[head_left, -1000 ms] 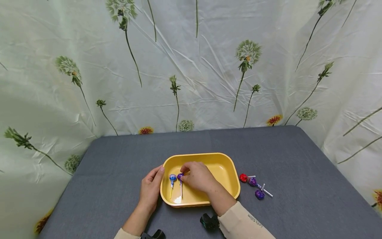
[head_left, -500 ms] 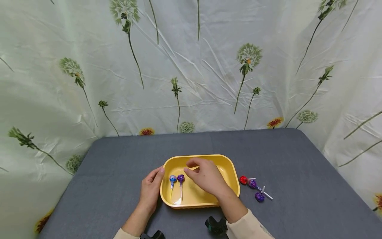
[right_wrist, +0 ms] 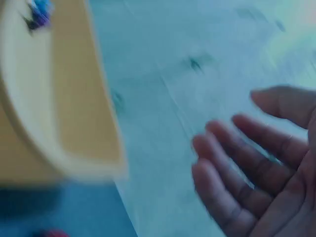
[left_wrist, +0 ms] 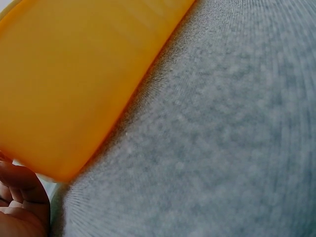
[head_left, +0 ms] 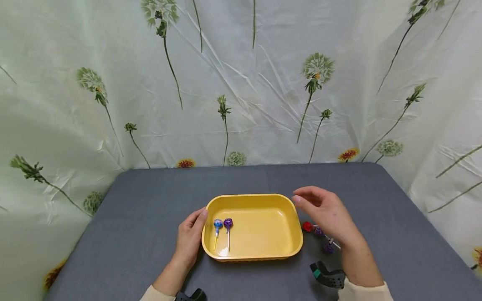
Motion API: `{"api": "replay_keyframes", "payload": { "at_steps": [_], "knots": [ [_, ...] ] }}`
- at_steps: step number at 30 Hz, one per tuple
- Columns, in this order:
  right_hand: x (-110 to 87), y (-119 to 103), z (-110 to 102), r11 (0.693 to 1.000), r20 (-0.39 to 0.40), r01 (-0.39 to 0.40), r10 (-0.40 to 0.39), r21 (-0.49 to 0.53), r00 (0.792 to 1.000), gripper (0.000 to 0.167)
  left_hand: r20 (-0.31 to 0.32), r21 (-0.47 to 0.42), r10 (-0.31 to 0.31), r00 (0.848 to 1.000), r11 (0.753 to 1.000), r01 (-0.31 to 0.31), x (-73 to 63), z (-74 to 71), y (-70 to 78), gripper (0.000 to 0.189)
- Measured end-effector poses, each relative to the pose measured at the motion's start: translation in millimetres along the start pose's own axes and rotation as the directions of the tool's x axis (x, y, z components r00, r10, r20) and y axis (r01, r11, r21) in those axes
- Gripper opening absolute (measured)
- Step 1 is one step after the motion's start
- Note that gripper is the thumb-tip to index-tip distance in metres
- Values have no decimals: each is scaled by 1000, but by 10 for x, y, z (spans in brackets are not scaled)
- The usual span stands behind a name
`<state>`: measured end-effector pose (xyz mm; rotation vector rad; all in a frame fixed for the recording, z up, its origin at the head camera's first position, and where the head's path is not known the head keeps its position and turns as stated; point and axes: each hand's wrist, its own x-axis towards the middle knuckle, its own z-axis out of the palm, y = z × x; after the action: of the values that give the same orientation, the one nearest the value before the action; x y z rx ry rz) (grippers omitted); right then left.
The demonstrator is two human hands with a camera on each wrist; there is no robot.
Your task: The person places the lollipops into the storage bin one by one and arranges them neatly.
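Note:
A yellow tray [head_left: 260, 254] sits on the grey-covered table. Inside it at the left, a blue lollipop [head_left: 218, 223] and a purple lollipop [head_left: 228, 223] lie side by side, sticks toward the person. My left hand [head_left: 191, 234] holds the tray's left side, its thumb at the rim. Past the tray's right end hovers my right hand [head_left: 329, 215], fingers loosely bent and nothing in them. Below it on the table lie a red lollipop [head_left: 307, 226], a purple lollipop [head_left: 318, 231] and another purple lollipop [head_left: 328, 248], partly hidden by the hand and wrist.
A pale curtain [head_left: 260, 83] printed with dandelions hangs behind the table's far edge and down both sides. Black wrist devices show below the hands, the right one [head_left: 327, 276] just above the tabletop. Grey cloth [head_left: 150, 209] extends left of the tray.
My right hand has let go of the purple lollipop in the tray, lifted away and moved right, beyond the tray's rim. The left hand stays at the tray's side.

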<state>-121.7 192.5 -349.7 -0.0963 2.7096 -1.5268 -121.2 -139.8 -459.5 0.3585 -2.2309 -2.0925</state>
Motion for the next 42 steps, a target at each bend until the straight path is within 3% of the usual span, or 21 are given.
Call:
{"api": "replay_keyframes", "payload": {
  "at_steps": [3,6,10,15,23,35,42],
  "knots": [
    [-9,228,-295,994,-88,28,-19,104,996,38,5,5,4,1000,1000,-4,5,5,19,50],
    [24,496,-471,980,-134,12,15,199,991,35,4,13,-4,1000,1000,4,3,10,26,50],
    [113,822,-491,973,-29,-100,108,208,994,46,-2,15,-11,1000,1000,11,0,16,21,50],
    [202,1052,-317,964,99,-213,199,159,975,55,-8,28,-13,1000,1000,13,-4,13,7,51],
    [219,1090,-195,982,206,-189,181,23,962,47,-12,19,-6,1000,1000,6,-7,19,-9,50],
    [227,1033,-178,984,342,-171,142,56,929,50,-14,26,10,1000,1000,-9,-4,18,4,50],
    [223,1009,-186,985,371,-157,121,68,920,44,0,-2,10,1000,1000,-10,3,16,-7,50]
  ]
}}
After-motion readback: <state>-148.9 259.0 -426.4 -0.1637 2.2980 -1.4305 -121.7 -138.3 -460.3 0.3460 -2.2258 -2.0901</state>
